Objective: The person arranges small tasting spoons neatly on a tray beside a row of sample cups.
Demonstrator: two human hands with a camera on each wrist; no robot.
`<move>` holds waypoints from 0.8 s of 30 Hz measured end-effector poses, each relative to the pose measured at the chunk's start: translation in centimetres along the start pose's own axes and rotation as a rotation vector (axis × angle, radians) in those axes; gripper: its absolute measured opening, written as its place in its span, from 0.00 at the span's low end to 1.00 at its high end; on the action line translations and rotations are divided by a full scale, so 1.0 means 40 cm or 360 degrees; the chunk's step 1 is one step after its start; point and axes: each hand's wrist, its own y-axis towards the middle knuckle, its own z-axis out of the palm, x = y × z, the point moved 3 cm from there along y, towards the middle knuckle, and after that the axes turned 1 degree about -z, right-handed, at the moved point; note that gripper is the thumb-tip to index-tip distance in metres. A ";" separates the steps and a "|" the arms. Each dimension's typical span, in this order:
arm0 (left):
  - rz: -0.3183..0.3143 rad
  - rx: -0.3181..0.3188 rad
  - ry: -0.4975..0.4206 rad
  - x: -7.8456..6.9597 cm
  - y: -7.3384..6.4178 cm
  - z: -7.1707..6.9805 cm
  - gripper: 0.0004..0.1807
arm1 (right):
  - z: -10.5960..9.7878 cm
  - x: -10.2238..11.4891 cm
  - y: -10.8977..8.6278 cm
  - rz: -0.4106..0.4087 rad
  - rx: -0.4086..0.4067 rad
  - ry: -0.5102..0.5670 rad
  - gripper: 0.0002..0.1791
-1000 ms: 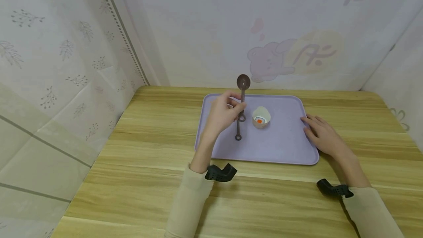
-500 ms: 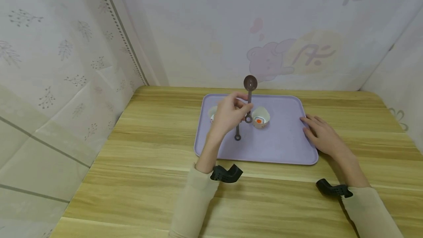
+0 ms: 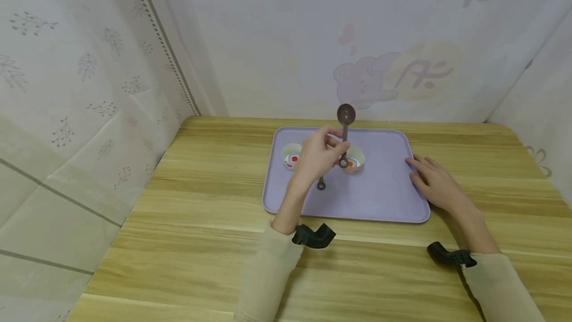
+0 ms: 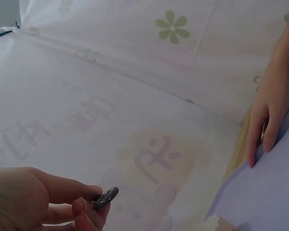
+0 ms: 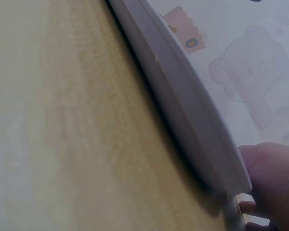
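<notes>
Brown measuring spoon (image 3: 345, 128), upright, round bowl uppermost, ring-ended handle.

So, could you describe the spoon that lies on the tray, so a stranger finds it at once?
On the lilac tray, look just below the left hand. The lying spoon shows only its ringed handle end; unlike the spoon in the hand, it is flat, not upright.

Second spoon (image 3: 321, 183): mostly hidden behind left hand (image 3: 315, 155) | right cup (image 3: 355, 159): partly hidden | right wrist view: blurred.
</notes>
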 end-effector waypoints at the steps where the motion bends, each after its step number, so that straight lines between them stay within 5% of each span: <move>1: -0.0005 0.0000 0.0000 0.000 0.000 0.003 0.12 | 0.000 0.000 0.000 0.0002 0.0001 0.0000 0.26; 13: -0.0007 0.0010 0.0040 0.009 0.007 0.037 0.12 | 0.001 -0.001 0.001 0.0001 0.0002 -0.0003 0.26; 24: -0.0059 0.0056 -0.0110 0.010 0.012 0.083 0.11 | -0.002 0.006 -0.003 -0.0001 0.0000 0.0010 0.26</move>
